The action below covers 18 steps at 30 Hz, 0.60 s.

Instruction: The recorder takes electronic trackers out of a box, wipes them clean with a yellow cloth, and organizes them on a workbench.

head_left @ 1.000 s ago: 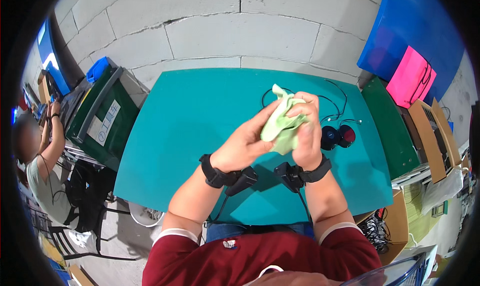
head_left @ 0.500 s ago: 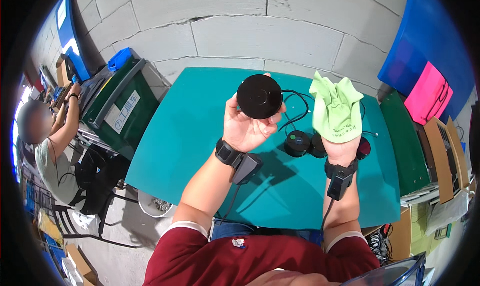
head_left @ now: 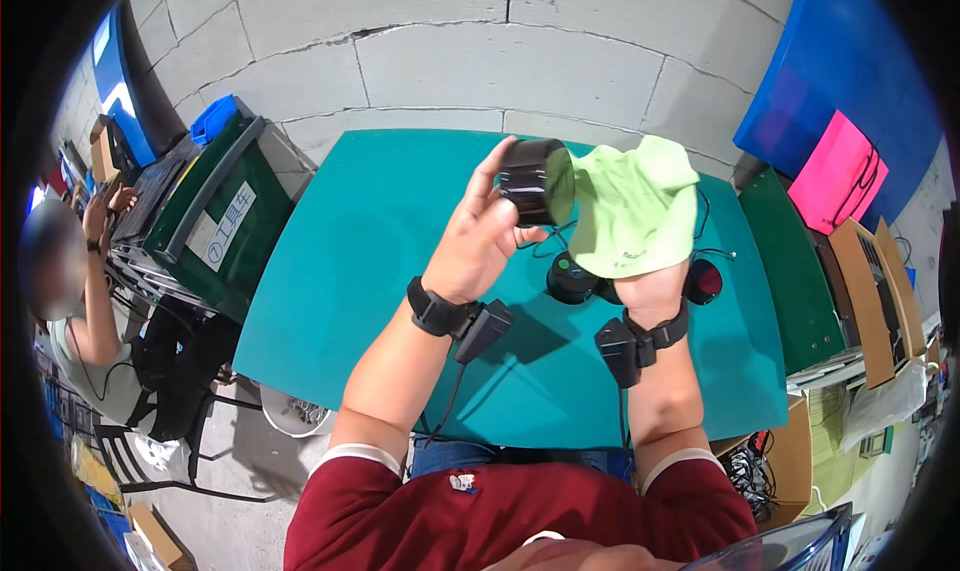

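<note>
My left hand (head_left: 468, 249) grips a black, short round device (head_left: 530, 183), held up above the table with its glossy flat face turned toward the right. Over my right hand (head_left: 655, 293) drapes a light green cloth (head_left: 640, 211), which hides the fingers. The cloth's left edge comes up against the flat face or very near it; actual contact I cannot tell. Beneath, on the green table (head_left: 340, 271), stands a similar black round device (head_left: 572, 279), and another is mostly covered by the cloth and right hand. A round one with a dark red top (head_left: 704, 283) sits beside my right wrist.
Thin black cables (head_left: 712, 253) lie behind the devices. A dark green tool cart (head_left: 205, 221) stands left of the table, with a seated person (head_left: 90, 321) beyond it. On the right are a pink bag (head_left: 835, 176) and an open cardboard box (head_left: 868, 291). A white bucket (head_left: 290, 416) stands below left.
My left hand has turned the device from facing me to facing right. The cloth in my right hand has moved left, up to it. The person at left has shifted their arms.
</note>
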{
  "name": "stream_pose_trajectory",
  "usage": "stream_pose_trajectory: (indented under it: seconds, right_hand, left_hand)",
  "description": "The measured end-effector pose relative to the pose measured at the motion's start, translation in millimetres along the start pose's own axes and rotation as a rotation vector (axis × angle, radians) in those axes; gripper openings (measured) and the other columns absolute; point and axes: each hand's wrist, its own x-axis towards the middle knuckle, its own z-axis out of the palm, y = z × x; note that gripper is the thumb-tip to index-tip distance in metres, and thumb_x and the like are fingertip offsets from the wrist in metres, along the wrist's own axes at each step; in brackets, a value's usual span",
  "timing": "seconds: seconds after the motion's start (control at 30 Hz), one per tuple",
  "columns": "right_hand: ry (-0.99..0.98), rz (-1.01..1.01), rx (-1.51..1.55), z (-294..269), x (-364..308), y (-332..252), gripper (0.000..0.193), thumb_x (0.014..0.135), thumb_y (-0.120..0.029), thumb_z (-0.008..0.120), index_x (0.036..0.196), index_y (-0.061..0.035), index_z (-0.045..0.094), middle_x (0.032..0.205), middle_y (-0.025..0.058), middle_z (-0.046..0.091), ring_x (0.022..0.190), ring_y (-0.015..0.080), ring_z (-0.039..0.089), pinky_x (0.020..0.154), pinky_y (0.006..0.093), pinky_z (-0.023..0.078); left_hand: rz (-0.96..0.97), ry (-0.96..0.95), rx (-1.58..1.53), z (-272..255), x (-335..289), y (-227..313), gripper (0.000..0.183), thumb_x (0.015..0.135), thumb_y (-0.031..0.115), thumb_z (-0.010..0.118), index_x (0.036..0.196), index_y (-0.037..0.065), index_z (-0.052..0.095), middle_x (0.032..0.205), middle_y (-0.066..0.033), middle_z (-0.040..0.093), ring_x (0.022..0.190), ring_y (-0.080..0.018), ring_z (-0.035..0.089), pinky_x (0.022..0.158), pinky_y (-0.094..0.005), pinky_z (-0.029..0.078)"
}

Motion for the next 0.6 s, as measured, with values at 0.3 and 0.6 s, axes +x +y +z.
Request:
stream_pose_trajectory:
  seconds: [0.3, 0.6]
  right_hand:
    - [-0.157, 0.158, -0.102, 15, -11, 15, 0.039, 0.093, -0.026, 0.043, 0.127, -0.0093, 0.034, 0.118, 0.0110, 0.049, 0.102, 0.0225, 0.054, 0.082, 0.0341, 0.047]
    - [-0.118, 0.057, 0.021, -8, -37, -92, 0.043, 0.093, -0.040, 0.037, 0.107, -0.0027, 0.052, 0.097, 0.0095, 0.058, 0.079, 0.0214, 0.060, 0.073, 0.0350, 0.050]
  left_hand:
    - [0.340, -0.126, 1.211, 21, -4, -18, 0.082, 0.065, 0.003, 0.070, 0.135, 0.003, 0.027, 0.132, -0.0166, 0.036, 0.119, -0.0293, 0.039, 0.099, -0.0366, 0.034]
    - [0.403, -0.177, 1.037, 37, -8, -13, 0.062, 0.082, 0.012, 0.053, 0.135, -0.001, 0.024, 0.137, -0.0198, 0.030, 0.127, -0.0279, 0.030, 0.102, -0.0444, 0.027]
